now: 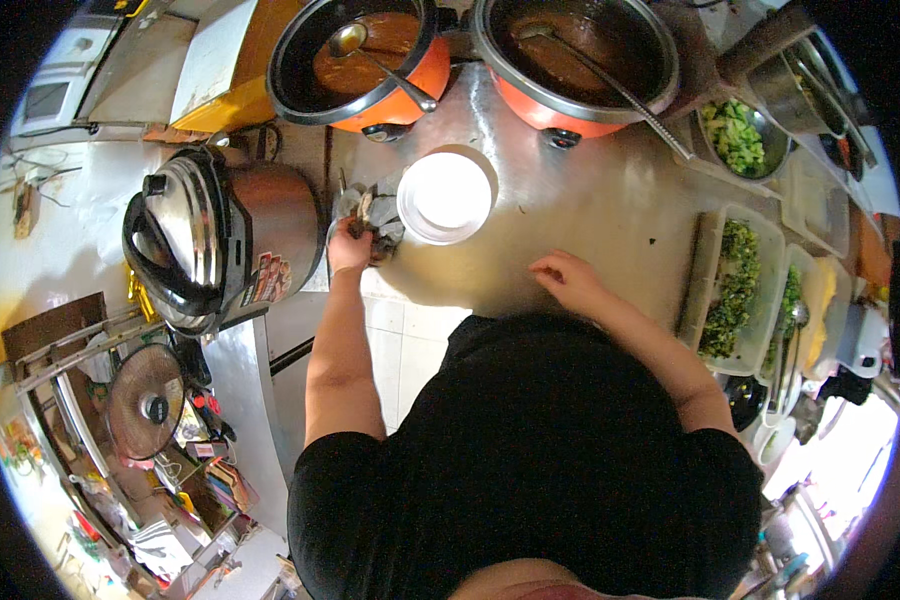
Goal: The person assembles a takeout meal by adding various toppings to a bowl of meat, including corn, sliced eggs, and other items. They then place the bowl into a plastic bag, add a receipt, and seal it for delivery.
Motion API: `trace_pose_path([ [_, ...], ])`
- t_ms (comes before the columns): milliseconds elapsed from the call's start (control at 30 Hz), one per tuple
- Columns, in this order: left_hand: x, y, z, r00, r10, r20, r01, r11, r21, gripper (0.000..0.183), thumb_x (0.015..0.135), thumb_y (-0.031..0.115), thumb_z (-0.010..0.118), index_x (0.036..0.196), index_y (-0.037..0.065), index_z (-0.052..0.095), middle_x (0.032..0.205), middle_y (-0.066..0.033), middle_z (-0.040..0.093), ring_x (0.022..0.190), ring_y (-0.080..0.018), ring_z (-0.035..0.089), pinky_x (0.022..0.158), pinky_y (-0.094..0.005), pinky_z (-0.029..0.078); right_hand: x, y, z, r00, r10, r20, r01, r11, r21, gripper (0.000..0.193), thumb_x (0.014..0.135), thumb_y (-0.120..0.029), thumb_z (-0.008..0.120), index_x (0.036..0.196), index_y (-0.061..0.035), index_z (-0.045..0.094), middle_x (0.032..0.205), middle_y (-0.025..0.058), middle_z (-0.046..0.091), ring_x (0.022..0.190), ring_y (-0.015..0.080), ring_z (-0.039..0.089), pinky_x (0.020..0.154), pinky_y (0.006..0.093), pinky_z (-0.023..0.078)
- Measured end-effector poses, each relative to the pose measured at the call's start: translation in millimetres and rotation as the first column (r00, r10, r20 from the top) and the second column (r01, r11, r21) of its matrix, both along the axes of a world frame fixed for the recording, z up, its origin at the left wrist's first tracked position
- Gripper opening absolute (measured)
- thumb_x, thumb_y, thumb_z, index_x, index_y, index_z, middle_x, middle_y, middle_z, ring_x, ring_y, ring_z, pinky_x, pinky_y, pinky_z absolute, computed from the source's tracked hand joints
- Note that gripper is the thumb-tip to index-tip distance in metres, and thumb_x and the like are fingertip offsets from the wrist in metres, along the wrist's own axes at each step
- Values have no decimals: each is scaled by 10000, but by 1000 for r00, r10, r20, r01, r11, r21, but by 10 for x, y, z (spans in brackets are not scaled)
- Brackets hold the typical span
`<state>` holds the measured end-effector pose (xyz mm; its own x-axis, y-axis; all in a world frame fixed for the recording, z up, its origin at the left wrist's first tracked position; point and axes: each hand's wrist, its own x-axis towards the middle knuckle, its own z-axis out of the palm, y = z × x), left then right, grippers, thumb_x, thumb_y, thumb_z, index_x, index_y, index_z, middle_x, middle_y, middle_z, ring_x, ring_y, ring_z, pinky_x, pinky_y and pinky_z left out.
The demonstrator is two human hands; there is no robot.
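At the counter's left edge, my left hand [350, 247] is closed on a crumpled grey bundle [382, 214] that looks like a rag; its fingertips are partly hidden. Just right of the bundle stands a white round bowl [446, 198], its inside washed out by glare. Over the counter's front edge, my right hand [568, 280] has its fingers curled together, with nothing visible in them. It is apart from the bowl.
Two orange pots [410, 105] [530, 105] of brown sauce, each with a ladle, stand at the back. A pressure cooker [275, 225] is at left. Tubs of chopped greens [730, 290] and a bowl of green pieces [735, 140] line the right. A fan [146, 400] stands lower left.
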<state>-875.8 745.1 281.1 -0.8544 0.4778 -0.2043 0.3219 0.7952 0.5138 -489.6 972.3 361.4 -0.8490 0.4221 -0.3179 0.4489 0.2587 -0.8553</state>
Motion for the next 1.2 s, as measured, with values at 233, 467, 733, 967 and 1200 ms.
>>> trace_pose_path([
  [233,825,-339,1158,978,202,60,-189,713,675,223,765,-30,582,979,24,552,925,-44,558,834,-136,511,787,-273,441,365,-42,250,992,-28,125,59,965,-257,237,910,-198,597,1113,-87,649,1041,64,645,935,155,603,854,299,485],
  [467,2241,669,1647,686,-698,205,533,675,510,422,777,-23,615,1182,60,525,1131,-98,547,1087,-206,530,951,-343,426,35,-219,373,913,-304,-274,-93,499,-862,672,852,-320,682,1372,-24,376,1303,175,500,1082,240,569,878,354,494],
  [733,2098,630,853,504,-124,855,-244,929,279,593,916,346,587,1394,86,351,1285,-102,477,1178,-254,478,985,-405,401,1553,228,-278,520,-854,15,849,519,104,867,783,-317,736,1417,20,249,1389,230,387,1234,357,439,1030,399,377],
  [967,1398,794,329,460,187,868,-706,670,230,458,884,423,636,1165,90,497,1066,-59,531,897,-201,521,742,-360,449,866,506,-758,404,-887,225,586,439,681,785,709,-341,698,1370,-100,352,1385,199,384,1208,428,417,982,524,357],
  [1200,996,712,476,573,195,796,-730,563,388,397,896,206,499,1247,22,466,1189,-128,556,1086,-249,540,976,-407,422,-719,134,-573,759,-506,-410,550,835,-11,535,749,-81,647,1269,-84,521,1199,172,576,1135,347,529,995,405,413],
])
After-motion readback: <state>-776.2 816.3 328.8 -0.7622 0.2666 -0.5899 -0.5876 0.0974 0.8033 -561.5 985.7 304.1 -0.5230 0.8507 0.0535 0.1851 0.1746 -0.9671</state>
